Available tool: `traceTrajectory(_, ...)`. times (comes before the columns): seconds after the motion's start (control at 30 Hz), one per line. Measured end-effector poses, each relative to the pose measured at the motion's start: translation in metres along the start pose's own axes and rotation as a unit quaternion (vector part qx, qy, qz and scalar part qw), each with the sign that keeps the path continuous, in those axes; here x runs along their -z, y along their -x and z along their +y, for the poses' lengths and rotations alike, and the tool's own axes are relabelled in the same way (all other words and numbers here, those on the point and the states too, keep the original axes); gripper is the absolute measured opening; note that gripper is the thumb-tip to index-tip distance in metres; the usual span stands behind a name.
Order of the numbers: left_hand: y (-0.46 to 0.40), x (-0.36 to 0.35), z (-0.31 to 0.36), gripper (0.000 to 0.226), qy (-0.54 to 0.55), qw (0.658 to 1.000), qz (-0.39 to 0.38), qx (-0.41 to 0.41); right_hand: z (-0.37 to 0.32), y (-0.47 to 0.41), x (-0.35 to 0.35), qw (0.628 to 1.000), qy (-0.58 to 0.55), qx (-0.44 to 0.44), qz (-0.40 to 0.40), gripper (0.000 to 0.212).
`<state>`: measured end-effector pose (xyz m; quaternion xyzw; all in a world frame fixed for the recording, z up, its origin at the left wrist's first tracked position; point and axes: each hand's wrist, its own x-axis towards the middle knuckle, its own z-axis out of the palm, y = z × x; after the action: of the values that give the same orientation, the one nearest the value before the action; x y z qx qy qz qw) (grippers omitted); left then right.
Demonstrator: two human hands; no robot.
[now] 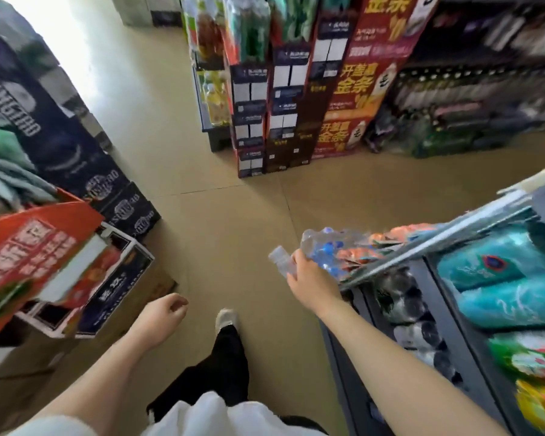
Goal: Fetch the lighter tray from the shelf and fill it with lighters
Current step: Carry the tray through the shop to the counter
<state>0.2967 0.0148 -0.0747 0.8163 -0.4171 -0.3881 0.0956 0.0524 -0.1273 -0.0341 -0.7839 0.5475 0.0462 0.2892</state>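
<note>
My right hand grips the near end of a clear plastic lighter tray. Small blue and orange pieces show through the tray, too blurred to make out. The tray hangs over the floor, with its far end against the front rail of the shelf on my right. My left hand hangs low beside my leg, fingers loosely curled with nothing in them.
Tall stacks of drink cartons stand ahead across the tan floor. Dark cartons and a red box crowd the left side. The right shelf holds teal packs and bottles. My foot is stepping forward in the aisle.
</note>
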Motion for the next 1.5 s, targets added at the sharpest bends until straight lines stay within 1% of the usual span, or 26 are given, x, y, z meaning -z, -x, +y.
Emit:
traceTrajectory(0.17, -0.069, 0.068, 0.014, 0.020, 0.005, 1.000, 0.003, -0.019, -0.040, -0.095, 0.022, 0.999, 0.032, 0.001, -0.027, 0.015)
traceTrajectory(0.33, -0.137, 0.129, 0.049, 0.020, 0.045, 0.996, 0.065, -0.047, -0.052, -0.179, 0.050, 0.997, 0.063, -0.019, -0.037, 0.010)
traceTrajectory(0.43, -0.182, 0.162, 0.074, 0.020, 0.076, 0.989, 0.092, -0.084, -0.056, -0.234, 0.068, 0.995, 0.086, -0.027, -0.040, 0.013)
traceTrajectory(0.5, -0.218, 0.181, 0.087, 0.019, 0.085, 0.986, 0.103, -0.096, -0.063, -0.276, 0.082, 0.994, 0.103, -0.011, -0.041, 0.014)
traceTrajectory(0.6, -0.272, 0.206, 0.104, 0.020, 0.095, 0.985, 0.119, -0.082, -0.079, -0.347, 0.105, 0.990, 0.132, 0.027, -0.052, 0.010)
traceTrajectory(0.73, -0.336, 0.241, 0.117, 0.021, 0.121, 0.983, 0.139, -0.021, -0.110, -0.439, 0.141, 0.980, 0.170, 0.074, -0.070, 0.008)
traceTrajectory(0.8, -0.361, 0.260, 0.118, 0.023, 0.120, 0.982, 0.146, 0.005, -0.135, -0.482, 0.156, 0.968, 0.207, 0.123, -0.075, 0.011)
traceTrajectory(0.87, -0.384, 0.280, 0.112, 0.024, 0.113, 0.980, 0.157, 0.035, -0.167, -0.524, 0.168, 0.959, 0.217, 0.166, -0.075, 0.011)
traceTrajectory(0.97, -0.417, 0.311, 0.096, 0.021, 0.101, 0.977, 0.165, 0.087, -0.222, -0.579, 0.181, 0.954, 0.189, 0.220, -0.070, 0.006)
traceTrajectory(1.07, -0.458, 0.344, 0.078, 0.020, 0.108, 0.966, 0.192, 0.136, -0.277, -0.630, 0.186, 0.942, 0.178, 0.277, -0.070, 0.013)
traceTrajectory(1.13, -0.489, 0.368, 0.067, 0.022, 0.112, 0.959, 0.204, 0.161, -0.315, -0.663, 0.188, 0.935, 0.165, 0.304, -0.073, 0.011)
traceTrajectory(1.23, -0.539, 0.406, 0.050, 0.024, 0.109, 0.955, 0.200, 0.188, -0.369, -0.714, 0.186, 0.930, 0.154, 0.322, -0.081, 0.014)
traceTrajectory(1.4, -0.614, 0.490, 0.029, 0.025, 0.124, 0.956, 0.192, 0.185, -0.455, -0.804, 0.189, 0.933, 0.156, 0.308, -0.102, 0.010)
traceTrajectory(1.5, -0.653, 0.543, 0.024, 0.024, 0.125, 0.955, 0.207, 0.173, -0.492, -0.859, 0.191, 0.937, 0.153, 0.294, -0.109, 0.011)
